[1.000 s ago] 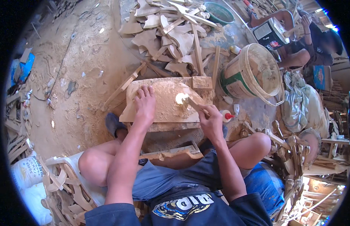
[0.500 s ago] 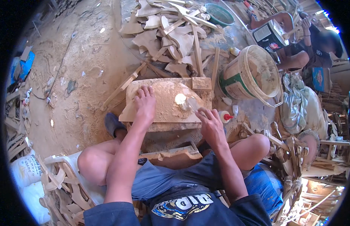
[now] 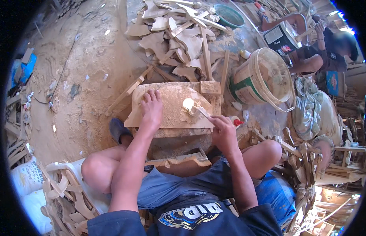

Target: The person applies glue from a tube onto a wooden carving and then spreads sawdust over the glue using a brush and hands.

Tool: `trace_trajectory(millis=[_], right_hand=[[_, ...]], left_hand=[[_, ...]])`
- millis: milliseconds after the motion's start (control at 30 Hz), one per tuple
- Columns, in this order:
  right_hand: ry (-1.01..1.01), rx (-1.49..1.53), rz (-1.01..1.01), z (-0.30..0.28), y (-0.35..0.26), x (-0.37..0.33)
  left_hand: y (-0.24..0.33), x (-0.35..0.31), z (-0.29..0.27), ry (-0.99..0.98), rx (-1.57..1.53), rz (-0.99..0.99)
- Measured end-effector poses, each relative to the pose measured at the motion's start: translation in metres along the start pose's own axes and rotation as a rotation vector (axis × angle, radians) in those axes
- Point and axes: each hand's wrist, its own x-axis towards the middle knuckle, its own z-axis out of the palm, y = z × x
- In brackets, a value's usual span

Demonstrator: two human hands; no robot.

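My left hand (image 3: 151, 108) presses on the left part of a flat, curved-edged wooden board (image 3: 173, 116), its fingers spread over the dusty face. The board lies on a low wooden bench (image 3: 179, 132) in front of my legs. My right hand (image 3: 224, 131) is closed around a narrow flat-bladed scraper (image 3: 203, 113). The blade's tip touches a small mound of pale, dusty paste (image 3: 190, 111) on the right side of the board. A bright white spot lies just beside that mound. A white bottle with a red cap (image 3: 237, 122) is close to my right hand.
A small wood block (image 3: 210, 87) sits at the bench's far right corner. Beyond it stand a large dusty bucket (image 3: 246, 80) and a heap of cut wood pieces (image 3: 187, 43). Another person (image 3: 324, 51) sits at the far right. Wooden parts (image 3: 72, 196) flank me.
My right hand has shifted slightly right and nearer to me, and the scraper's angle has changed. The paste mound looks a little reshaped. My left hand stays in place.
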Motion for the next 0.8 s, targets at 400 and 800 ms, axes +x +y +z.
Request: trace_trajectory(millis=[400, 800], right_hand=[[0.058, 0.788, 0.836, 0.02, 0.005, 0.0], [-0.025, 0.052, -0.107, 0.036, -0.003, 0.003]], left_hand=[[0.002, 0.002, 0.007, 0.025, -0.009, -0.023], [0.004, 0.0, -0.002, -0.009, -0.01, -0.016]])
